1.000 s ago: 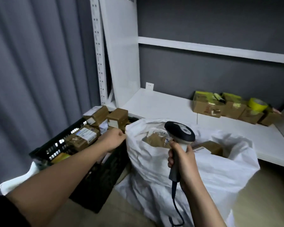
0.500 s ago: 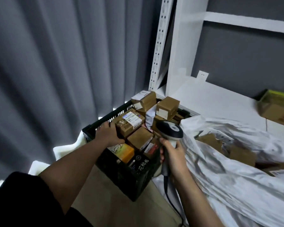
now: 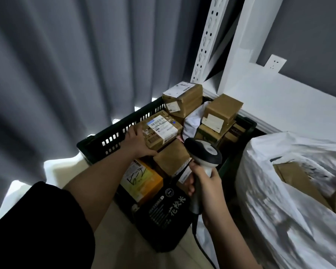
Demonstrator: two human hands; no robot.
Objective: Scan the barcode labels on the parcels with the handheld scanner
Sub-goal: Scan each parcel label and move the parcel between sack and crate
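Head view: the labelled parcel (image 3: pixel 159 133) in the crate (image 3: pixel 113 138) is steadied by the left hand (image 3: pixel 138 142), fingers laid flat, while the scanner (image 3: pixel 202 162), gripped by the right hand (image 3: pixel 206 183), is best aimed squarely at its barcode.

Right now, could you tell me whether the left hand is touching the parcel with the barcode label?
Touching. The head view shows the left hand resting against the near end of the labelled parcel in the black crate, thumb along its lower edge.
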